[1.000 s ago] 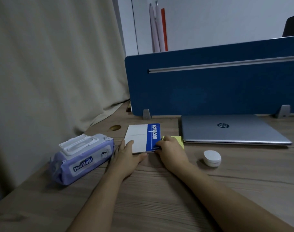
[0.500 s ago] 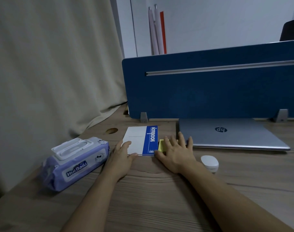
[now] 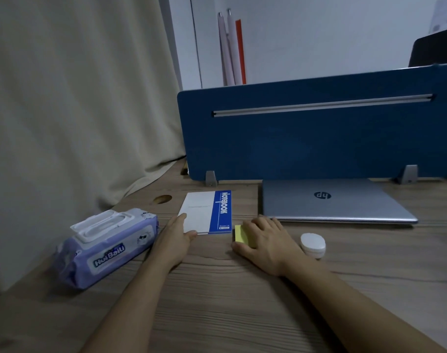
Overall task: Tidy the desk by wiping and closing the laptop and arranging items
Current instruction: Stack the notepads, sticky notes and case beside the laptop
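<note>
Dim, bluish indoor light, wide-angle view.

The brightest area is the white wall at the far right; the curtain on the left falls into murky folds. Soft shadows sit under the forearms on the bench. Straight edges bow toward the frame borders, and the corners darken. Focus is slightly soft throughout.

Right hand grips the yellow sticky pad on the desk; just left of that grip lies the notebook, touched by the left hand.

Bare desk in front; divider walls off the far edge.
</note>
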Available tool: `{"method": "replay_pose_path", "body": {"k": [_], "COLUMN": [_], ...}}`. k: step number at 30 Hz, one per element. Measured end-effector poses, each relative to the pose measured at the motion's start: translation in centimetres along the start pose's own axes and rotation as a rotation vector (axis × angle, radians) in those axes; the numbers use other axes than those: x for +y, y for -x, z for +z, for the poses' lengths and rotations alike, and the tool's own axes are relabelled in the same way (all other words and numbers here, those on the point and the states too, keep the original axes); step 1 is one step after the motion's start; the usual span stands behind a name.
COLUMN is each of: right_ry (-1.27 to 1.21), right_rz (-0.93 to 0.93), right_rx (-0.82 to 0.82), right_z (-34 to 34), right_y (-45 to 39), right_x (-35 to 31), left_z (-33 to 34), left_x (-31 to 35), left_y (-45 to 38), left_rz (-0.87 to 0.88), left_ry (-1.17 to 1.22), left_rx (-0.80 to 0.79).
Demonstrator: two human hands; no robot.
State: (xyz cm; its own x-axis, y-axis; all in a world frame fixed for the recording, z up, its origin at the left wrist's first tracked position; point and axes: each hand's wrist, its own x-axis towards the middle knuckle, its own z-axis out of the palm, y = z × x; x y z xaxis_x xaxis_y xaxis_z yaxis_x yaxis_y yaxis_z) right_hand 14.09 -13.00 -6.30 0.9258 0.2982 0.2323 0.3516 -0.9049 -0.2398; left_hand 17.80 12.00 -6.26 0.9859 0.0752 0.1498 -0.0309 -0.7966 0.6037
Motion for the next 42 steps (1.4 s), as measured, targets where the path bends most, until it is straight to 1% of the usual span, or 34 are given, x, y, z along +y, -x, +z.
{"method": "replay_pose_path", "body": {"k": [2, 6, 12, 22, 25, 30, 38, 40, 42], "right_ry": [-0.068, -0.079, -0.082, -0.05, -0.065, -0.152, -0.175, -0.183, -0.216], "right_rz": [0.01, 0.019, 0.075, -0.026, -0.035, -0.039, -0.039, -0.045, -0.045], "right_rx": [-0.038, -0.079, -0.042, -0.064, -0.067, -0.017, 0.033, 0.062, 0.085], "right_z": [-0.6, -2.1, -3.5, -3.4, -3.4, -3.7, -4.0, -4.2, -4.4], "right_y": [1.5, 3.9, 5.8, 4.6, 4.3, 4.4, 5.0, 5.4, 5.7], "right_x": [0.7, 3.2, 6.9, 6.8, 6.8, 7.0, 6.7, 6.4, 5.9], "left_z": [-0.3, -0.1, 0.7, 1.0, 1.4, 2.1, 2.7, 2.5, 2.1], "left_x": [0.0, 0.7, 1.7, 2.5, 2.8, 3.1, 4.1, 4.8, 5.6], "left_y": [-0.2, -0.9, -2.3, -3.7, -3.9, -4.0, -2.7, -1.3, 0.4], "left_rz": [0.022, 0.087, 0.223, 0.272, 0.322, 0.356, 0.359, 0.363, 0.398], "left_ry": [0.004, -0.009, -0.055, -0.083, -0.084, -0.06, -0.105, -0.099, -0.042], "left_rx": [-0.022, -0.05, -0.095, -0.167, -0.189, -0.15, -0.027, -0.029, -0.09]}}
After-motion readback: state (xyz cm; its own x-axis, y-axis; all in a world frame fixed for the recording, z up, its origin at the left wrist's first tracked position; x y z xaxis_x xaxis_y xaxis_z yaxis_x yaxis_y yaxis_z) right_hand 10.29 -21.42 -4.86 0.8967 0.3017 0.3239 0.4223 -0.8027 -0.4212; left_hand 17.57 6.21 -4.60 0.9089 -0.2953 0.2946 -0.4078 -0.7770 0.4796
